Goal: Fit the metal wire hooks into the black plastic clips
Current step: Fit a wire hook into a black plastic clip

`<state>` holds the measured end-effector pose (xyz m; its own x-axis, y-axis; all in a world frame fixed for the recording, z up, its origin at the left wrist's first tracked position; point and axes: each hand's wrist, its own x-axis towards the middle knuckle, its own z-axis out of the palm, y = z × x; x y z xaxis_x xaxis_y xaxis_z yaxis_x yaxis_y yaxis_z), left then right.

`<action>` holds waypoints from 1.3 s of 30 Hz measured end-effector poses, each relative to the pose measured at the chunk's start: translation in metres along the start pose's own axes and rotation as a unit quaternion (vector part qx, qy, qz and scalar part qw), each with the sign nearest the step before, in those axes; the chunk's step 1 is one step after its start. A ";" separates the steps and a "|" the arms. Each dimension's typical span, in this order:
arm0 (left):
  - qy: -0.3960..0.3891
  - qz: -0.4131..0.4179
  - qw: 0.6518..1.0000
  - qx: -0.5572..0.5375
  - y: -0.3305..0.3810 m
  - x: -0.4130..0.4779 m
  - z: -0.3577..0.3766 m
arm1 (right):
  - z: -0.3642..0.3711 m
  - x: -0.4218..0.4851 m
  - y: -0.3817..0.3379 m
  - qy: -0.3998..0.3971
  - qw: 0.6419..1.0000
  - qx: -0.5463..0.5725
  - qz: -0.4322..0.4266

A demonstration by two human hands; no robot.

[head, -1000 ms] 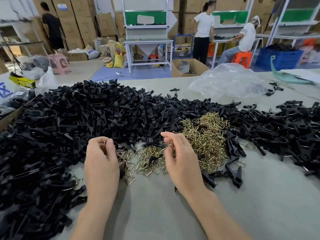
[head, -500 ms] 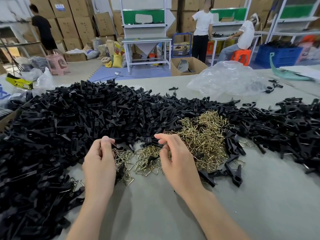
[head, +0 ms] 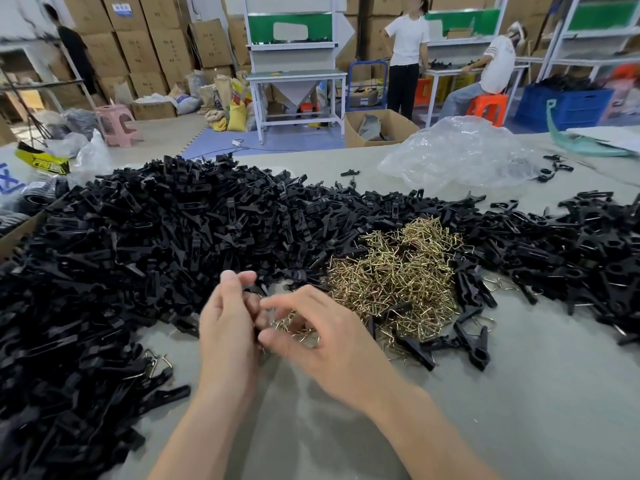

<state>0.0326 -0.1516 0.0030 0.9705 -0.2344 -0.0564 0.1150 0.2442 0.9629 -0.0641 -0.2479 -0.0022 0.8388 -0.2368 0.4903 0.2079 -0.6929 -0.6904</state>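
At the far left we see the edge of a cardboard box (head: 14,237). Just beside it begins a very big heap of black plastic clips (head: 156,244), which covers the left half of the grey bench (head: 519,410) and reaches almost to its near edge. On the near side of this heap a few clips with wire loops (head: 157,363) already fitted lie among the others.

Our left hand (head: 225,330) stands on its edge in front of the heap, the fingers bent towards the right. The picture is blurred there, and we cannot tell if it holds something. It is close against our right hand (head: 329,344). The right hand has thumb and fingers curled round a small bunch of hooks (head: 292,325), low over the bench, between the two hands.

Just to the right of the right hand lies the loose heap of brass-coloured metal wire hooks (head: 391,271), touching the black clips behind it and on both sides. At its near right corner rest some finished clips (head: 474,344), with wire loops showing. Further right a flatter spread of black clips (head: 571,251) goes to the edge of the view. Behind the hooks, well apart on the far side of the bench, lies a crumpled clear plastic bag (head: 460,157). Beyond the bench, people (head: 407,50) stand and sit near white work tables (head: 294,76).
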 end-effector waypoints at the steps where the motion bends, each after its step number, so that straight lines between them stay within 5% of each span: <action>1: -0.009 -0.036 0.999 -0.028 -0.001 -0.003 0.003 | 0.001 -0.001 -0.001 -0.010 1.000 0.001 -0.008; 12: -0.046 -0.183 0.972 -0.139 0.005 -0.009 0.007 | 0.005 -0.004 0.005 -0.050 0.996 -0.069 -0.017; 20: -0.073 -0.135 0.983 -0.100 0.008 -0.015 0.012 | 0.004 -0.003 0.007 0.024 0.995 -0.096 0.016; 23: -0.062 -0.006 0.996 0.065 0.007 -0.016 0.006 | 0.001 -0.001 0.009 0.048 0.995 -0.088 0.030; 25: -0.026 0.148 0.952 0.265 0.006 -0.012 -0.006 | -0.002 0.001 0.011 0.076 0.994 -0.018 0.074; 27: 0.007 0.253 0.845 0.472 0.006 -0.008 -0.020 | -0.006 0.004 0.011 0.107 0.981 0.090 0.137; 30: -0.025 0.217 0.702 0.678 0.005 -0.010 -0.025 | -0.009 0.007 0.014 0.138 0.950 0.204 0.191; 34: -0.089 0.171 0.640 0.743 0.004 -0.013 -0.027 | -0.014 0.011 0.019 0.160 0.914 0.291 0.231; 36: -0.086 0.176 0.654 0.731 0.005 -0.010 -0.028 | -0.015 0.013 0.020 0.173 0.897 0.324 0.246; 39: -0.073 0.197 0.770 0.603 0.003 -0.005 -0.031 | -0.017 0.015 0.022 0.181 0.880 0.352 0.262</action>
<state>0.0346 -0.1206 -0.0019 0.8358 -0.4900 0.2477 -0.5472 -0.7069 0.4482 -0.0553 -0.2780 -0.0013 0.7228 -0.6889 0.0550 0.2070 0.1398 -0.9683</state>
